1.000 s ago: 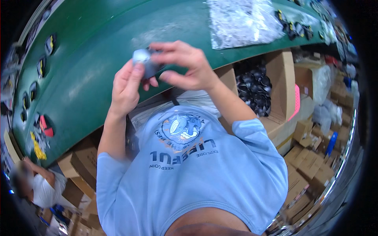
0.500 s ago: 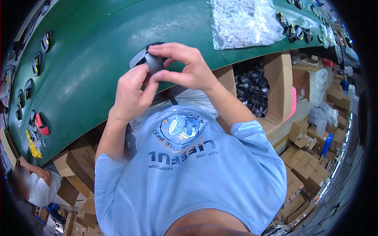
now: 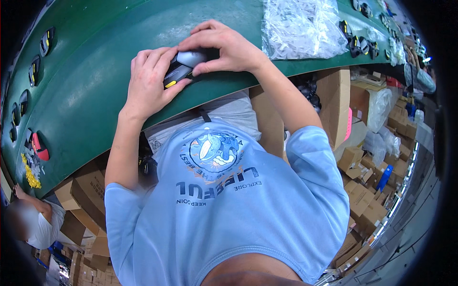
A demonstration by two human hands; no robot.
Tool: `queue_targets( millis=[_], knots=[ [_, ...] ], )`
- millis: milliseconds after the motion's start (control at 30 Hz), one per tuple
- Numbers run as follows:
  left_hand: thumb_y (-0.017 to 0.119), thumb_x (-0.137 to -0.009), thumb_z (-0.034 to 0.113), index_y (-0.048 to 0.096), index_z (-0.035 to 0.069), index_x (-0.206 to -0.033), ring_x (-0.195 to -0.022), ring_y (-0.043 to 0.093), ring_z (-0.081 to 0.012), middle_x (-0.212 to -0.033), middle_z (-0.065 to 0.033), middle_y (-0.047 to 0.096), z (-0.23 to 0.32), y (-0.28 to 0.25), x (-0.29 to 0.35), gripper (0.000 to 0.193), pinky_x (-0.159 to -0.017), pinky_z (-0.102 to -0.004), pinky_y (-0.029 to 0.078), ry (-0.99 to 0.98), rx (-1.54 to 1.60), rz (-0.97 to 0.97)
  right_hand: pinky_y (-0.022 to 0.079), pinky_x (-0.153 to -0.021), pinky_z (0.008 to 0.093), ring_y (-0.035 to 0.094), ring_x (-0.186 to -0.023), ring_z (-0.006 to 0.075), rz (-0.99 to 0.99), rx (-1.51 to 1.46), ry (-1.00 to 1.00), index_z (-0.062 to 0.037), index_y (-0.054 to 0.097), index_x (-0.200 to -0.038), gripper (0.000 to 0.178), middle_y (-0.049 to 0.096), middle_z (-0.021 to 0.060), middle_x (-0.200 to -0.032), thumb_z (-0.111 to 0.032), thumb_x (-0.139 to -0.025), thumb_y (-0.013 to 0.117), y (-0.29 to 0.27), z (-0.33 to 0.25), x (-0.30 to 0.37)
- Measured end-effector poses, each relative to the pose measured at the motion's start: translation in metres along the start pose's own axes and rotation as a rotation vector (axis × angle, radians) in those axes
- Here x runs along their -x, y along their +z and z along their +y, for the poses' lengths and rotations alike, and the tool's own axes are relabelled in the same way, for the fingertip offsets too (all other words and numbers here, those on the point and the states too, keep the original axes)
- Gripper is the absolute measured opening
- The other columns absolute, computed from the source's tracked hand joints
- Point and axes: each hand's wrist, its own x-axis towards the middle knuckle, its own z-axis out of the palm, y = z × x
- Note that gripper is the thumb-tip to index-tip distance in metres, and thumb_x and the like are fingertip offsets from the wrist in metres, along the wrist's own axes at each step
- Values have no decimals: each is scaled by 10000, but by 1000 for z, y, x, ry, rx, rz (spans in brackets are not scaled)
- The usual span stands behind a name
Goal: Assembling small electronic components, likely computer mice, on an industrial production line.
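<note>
Both hands are closed round a grey-and-black computer mouse [image 3: 192, 58] with a yellow strip, held at the surface of the green bench [image 3: 114, 52]. My left hand [image 3: 149, 82] grips its left side, fingers over the far edge and thumb along the near edge by the yellow strip. From the right, my right hand [image 3: 226, 47] spans the smooth grey shell between fingertips and thumb. The fingers hide parts of the mouse.
Several similar mice [image 3: 34, 70] lie along the left, near a red one [image 3: 40, 147] and yellow bits [image 3: 30, 171]. A clear bag of white pieces [image 3: 303, 31] lies at the far right. Below the bench stands a carton [image 3: 334, 105] with black parts. Another person [image 3: 40, 219] sits lower left.
Both hands have moved away from my body with the mouse, lowering it toward the bench. My left hand has changed from a fingertip pinch to a wider grip along the mouse's side.
</note>
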Motion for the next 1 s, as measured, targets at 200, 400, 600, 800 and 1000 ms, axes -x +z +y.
queue_targets(
  millis=[200,400,600,800,1000],
  knots=[
    [902,-816,273,624,62,-1466,-1238,573,-352,-1396,-117,666,-9,2,7,738,-1121,-483,439,2,110,16,504,-1108,432,641,-1228,281,-39,78,26,-169,782,-1333,600,762,-29,-1350,-390,-792,922,-3,6,9],
    [909,-791,239,620,49,-1474,-1215,581,-354,-1420,-120,658,-16,0,10,766,-1105,-472,453,24,140,8,517,-1081,432,643,-1212,270,-60,134,30,-171,795,-1304,564,770,-38,-1335,-411,-807,907,1,4,7],
    [899,-800,251,617,37,-1478,-1229,571,-360,-1421,-125,658,-15,1,10,765,-1109,-473,451,46,145,-1,482,-1068,446,650,-1170,256,4,215,60,-226,803,-1294,521,775,-20,-1221,-465,-836,871,4,-3,15],
    [751,-977,375,668,-3,-1116,-908,582,-331,-1037,-113,682,-15,-22,-24,411,-827,-433,483,122,736,170,393,-1103,474,633,-1133,242,85,303,68,-281,808,-1285,500,763,19,-1092,-517,-846,852,13,3,22],
    [363,-1168,231,338,135,-709,-569,198,-110,-604,42,242,64,-3,-97,469,-556,-364,193,-255,921,99,416,-1138,502,630,-1192,292,108,371,90,-304,821,-1236,500,730,79,-1111,-599,-832,833,13,12,17]
  ],
)
